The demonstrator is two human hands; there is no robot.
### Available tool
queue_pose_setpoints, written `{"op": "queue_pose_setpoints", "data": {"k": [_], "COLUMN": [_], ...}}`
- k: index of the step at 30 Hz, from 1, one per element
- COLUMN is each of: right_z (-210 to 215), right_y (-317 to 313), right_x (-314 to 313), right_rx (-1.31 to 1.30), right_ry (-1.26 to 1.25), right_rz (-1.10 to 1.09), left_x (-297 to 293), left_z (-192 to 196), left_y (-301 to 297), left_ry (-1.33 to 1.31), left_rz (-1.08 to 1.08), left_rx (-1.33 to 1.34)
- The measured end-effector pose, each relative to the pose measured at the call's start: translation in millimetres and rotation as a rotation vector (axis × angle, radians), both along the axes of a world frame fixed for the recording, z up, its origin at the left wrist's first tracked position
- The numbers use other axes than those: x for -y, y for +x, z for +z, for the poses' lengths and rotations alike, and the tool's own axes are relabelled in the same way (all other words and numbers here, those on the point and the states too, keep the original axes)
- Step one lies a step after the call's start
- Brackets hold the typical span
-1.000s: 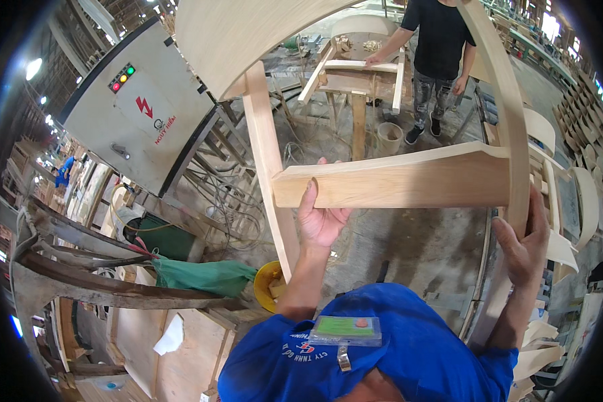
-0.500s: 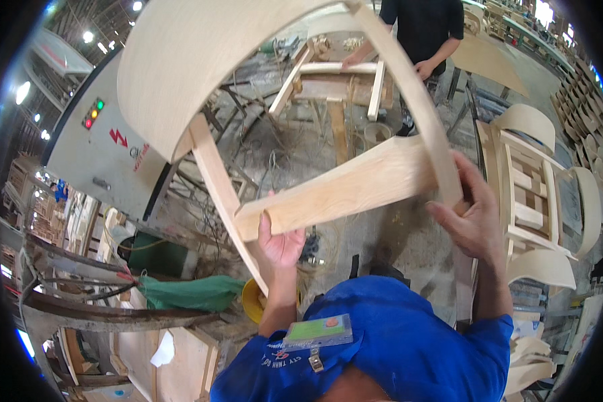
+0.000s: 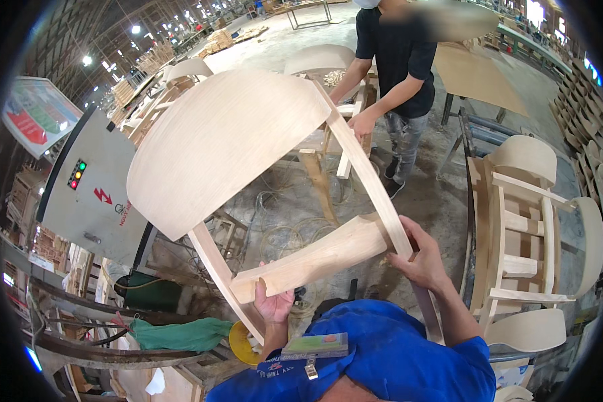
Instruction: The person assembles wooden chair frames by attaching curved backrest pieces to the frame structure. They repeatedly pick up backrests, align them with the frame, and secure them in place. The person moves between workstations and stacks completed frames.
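A pale, unpainted wooden chair back frame hangs tilted in the air before me. It has a wide curved backrest panel (image 3: pixel 228 134), a left post (image 3: pixel 213 254), a right post (image 3: pixel 358 157) and a broad cross rail (image 3: pixel 321 253) between the posts. My left hand (image 3: pixel 275 305) is closed on the rail's left end, thumb on the near face and fingers underneath. With my right hand (image 3: pixel 422 260) I grip the right post where the rail meets it. The posts' lower ends slope down toward my body.
Across from me a person in a black shirt (image 3: pixel 398 80) handles another wooden frame. Several chair frames (image 3: pixel 549 234) are stacked at the right. A grey electrical cabinet (image 3: pixel 90 201) stands at the left, above a green cloth (image 3: pixel 174 335) and a yellow bucket (image 3: pixel 242 345). Hoses lie on the floor.
The chair frame has come lower in the picture, so its whole backrest panel shows. Both my hands keep their hold. My view has risen, and the other person's arms have shifted.
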State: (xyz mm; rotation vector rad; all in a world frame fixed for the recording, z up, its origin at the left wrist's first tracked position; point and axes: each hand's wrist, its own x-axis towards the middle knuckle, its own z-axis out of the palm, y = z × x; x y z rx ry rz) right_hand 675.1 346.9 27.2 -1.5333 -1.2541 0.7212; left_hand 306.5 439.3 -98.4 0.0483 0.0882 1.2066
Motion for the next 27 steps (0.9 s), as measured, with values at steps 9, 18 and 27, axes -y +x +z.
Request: {"op": "queue_pose_setpoints", "data": {"k": [9,18,27], "right_z": [-10.1,-26.4,-21.7], "right_y": [26.0,24.3,12.7], "right_x": [-55.9,-100.3,-218.6], "right_rx": [0.089,-0.044,0.054], "right_ry": [0.026,-0.287,-0.216], "right_rz": [0.07,0.19,0.128], "left_x": [-29.3,-104.7,-220.6], "left_z": [-21.2,-30.0,-22.7], "left_y": [18.9,9.5,-2.0], "left_ry": [-0.048,-0.02,0.051], "left_rz": [0.061,0.224,0.267], "left_rx": [-0.031,-0.106,-0.148]}}
